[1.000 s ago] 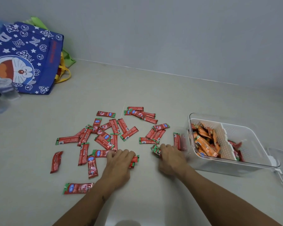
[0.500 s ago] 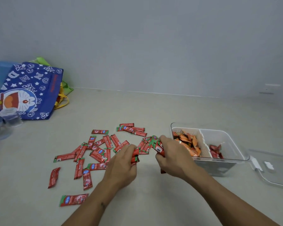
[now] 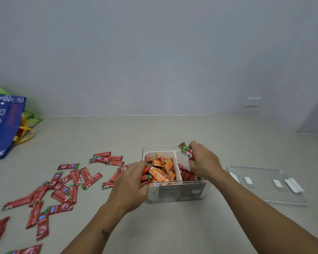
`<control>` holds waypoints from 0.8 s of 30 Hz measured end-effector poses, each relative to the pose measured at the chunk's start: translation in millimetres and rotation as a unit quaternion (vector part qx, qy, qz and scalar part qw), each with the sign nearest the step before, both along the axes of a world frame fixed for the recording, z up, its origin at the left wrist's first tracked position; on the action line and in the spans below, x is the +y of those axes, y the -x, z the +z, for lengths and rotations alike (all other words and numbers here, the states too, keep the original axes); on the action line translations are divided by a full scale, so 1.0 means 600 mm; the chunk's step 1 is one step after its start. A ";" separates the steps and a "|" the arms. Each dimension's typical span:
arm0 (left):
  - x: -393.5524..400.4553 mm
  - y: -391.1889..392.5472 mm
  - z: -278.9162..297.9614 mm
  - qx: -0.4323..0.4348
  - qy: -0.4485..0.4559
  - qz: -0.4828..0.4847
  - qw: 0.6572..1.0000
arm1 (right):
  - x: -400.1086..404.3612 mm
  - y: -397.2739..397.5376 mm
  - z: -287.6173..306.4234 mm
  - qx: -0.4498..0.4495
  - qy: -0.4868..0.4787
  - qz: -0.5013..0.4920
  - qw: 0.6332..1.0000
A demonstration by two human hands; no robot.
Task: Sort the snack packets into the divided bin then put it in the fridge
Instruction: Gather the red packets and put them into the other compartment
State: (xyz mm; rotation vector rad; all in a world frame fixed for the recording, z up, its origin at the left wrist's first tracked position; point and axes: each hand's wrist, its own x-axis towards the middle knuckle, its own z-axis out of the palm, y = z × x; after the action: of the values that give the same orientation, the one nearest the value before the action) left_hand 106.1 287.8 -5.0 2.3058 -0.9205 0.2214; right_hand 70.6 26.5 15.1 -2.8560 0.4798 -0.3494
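A clear divided bin point(image 3: 174, 194) stands on the counter in front of me. Its left compartment holds orange packets point(image 3: 161, 170); its right compartment holds red packets point(image 3: 186, 175). My right hand point(image 3: 203, 162) hovers over the right compartment, shut on a bunch of red packets point(image 3: 186, 151) that stick up from the fist. My left hand point(image 3: 130, 186) sits at the bin's left rim, shut on a few red packets point(image 3: 145, 176). Several more red packets point(image 3: 62, 187) lie scattered on the counter to the left.
The bin's clear lid point(image 3: 266, 184) lies flat to the right of the bin. A blue printed tote bag point(image 3: 4, 125) with yellow handles sits at the far left against the wall. A wall socket point(image 3: 252, 102) is at the back right.
Both hands gathered red packets from the pile, lifted them and moved right to the bin. The view shifted right, so the bin is now central.
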 end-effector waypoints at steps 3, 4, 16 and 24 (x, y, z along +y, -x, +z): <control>-0.034 0.014 0.003 0.003 -0.013 0.006 1.000 | -0.025 0.000 -0.016 0.033 0.011 0.016 0.999; -0.043 0.018 0.004 0.011 -0.018 0.010 1.000 | -0.030 0.000 -0.021 0.049 0.003 0.016 0.999; -0.149 0.033 0.014 0.139 0.015 0.058 0.989 | -0.076 0.065 -0.044 0.145 -0.104 0.177 0.968; -0.285 -0.018 0.051 0.243 0.052 0.080 0.965 | -0.060 0.085 -0.099 0.080 0.119 0.196 0.970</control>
State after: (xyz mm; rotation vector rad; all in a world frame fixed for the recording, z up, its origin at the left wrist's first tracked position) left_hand 117.2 116.9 25.9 2.1893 -0.4628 -0.2200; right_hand 19.8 -9.8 -44.4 -3.1315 -0.1168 -0.1102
